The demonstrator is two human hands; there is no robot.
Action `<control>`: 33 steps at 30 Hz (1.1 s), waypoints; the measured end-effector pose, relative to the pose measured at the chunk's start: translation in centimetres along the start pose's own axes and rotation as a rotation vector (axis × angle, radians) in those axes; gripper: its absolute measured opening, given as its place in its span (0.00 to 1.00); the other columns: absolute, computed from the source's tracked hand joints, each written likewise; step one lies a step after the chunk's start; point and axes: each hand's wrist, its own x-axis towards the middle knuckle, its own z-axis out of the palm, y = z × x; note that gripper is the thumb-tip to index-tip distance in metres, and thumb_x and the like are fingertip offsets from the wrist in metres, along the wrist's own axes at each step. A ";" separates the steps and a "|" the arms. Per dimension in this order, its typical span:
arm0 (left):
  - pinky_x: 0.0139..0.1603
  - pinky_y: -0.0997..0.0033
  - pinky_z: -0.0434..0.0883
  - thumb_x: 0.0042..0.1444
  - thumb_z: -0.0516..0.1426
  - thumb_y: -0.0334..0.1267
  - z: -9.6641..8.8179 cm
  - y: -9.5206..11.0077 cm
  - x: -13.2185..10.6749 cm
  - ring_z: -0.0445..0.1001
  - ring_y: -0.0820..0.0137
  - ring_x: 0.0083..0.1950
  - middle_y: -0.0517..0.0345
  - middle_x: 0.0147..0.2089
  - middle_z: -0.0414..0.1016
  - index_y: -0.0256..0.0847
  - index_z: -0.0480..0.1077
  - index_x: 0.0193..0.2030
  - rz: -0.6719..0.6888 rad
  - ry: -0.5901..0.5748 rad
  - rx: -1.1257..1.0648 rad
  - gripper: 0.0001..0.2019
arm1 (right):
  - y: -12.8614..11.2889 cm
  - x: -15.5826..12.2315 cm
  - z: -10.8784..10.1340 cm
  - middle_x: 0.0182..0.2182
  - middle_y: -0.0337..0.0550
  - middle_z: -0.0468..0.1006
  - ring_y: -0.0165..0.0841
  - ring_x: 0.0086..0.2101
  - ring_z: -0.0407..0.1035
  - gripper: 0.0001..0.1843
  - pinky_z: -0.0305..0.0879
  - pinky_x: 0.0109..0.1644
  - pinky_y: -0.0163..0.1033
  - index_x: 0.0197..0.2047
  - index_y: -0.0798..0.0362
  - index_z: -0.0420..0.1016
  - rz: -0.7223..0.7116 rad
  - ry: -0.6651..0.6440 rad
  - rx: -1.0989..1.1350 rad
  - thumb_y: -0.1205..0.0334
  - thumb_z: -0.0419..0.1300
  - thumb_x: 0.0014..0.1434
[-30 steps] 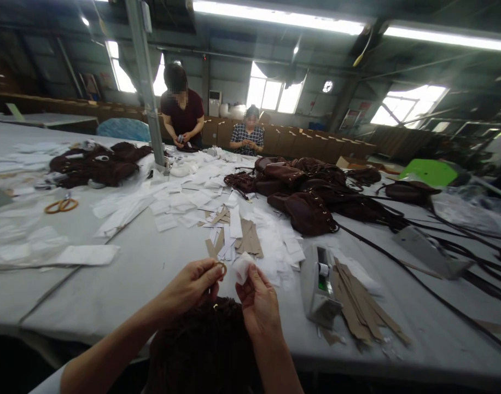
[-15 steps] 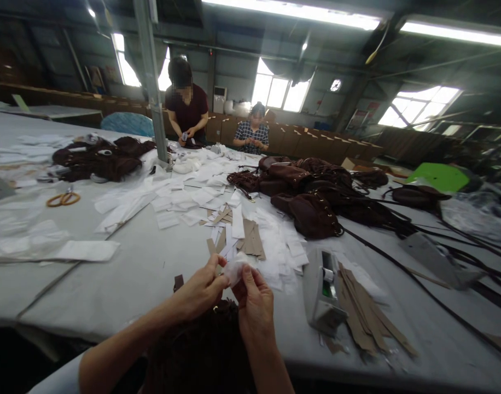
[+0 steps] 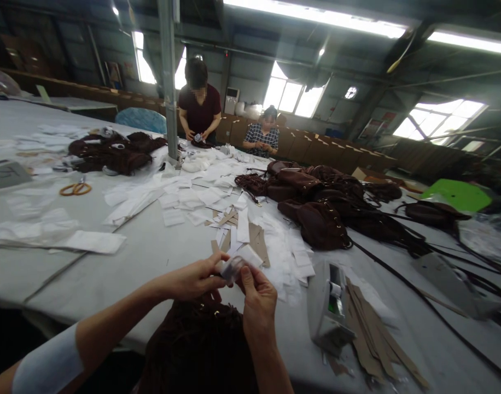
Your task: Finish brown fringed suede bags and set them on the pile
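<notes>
The left hand (image 3: 201, 276) and the right hand (image 3: 258, 301) both pinch one pale wrap (image 3: 234, 269), each grip closed on it, just above a dark brown bag (image 3: 197, 350) at the edge of the table (image 3: 144, 257). Past them lie card strips (image 3: 258, 243) and white sheets (image 3: 303, 261), with a tape holder (image 3: 322, 323) to the right and a heap of brown bags (image 3: 322, 221) farther back.

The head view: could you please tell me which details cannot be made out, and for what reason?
- Head view: whatever lies inside the pale wrap; the wrap and the fingers of the left hand and right hand cover it.
- Head view: the lower part of the dark brown fringed piece; bottom edge and shadow.
- Head view: the rest of the grey block; left edge.
- Head view: the clock-like disc; too small and blurred to read.
</notes>
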 end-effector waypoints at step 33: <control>0.17 0.79 0.60 0.56 0.54 0.36 -1.2 -2.7 1.9 0.68 0.76 0.18 0.59 0.29 0.75 0.36 0.51 0.56 0.148 0.285 -0.124 0.23 | 1.4 2.4 2.7 0.30 0.38 0.81 0.29 0.31 0.73 0.14 0.69 0.38 0.34 0.34 0.52 0.79 0.112 0.244 0.119 0.55 0.71 0.44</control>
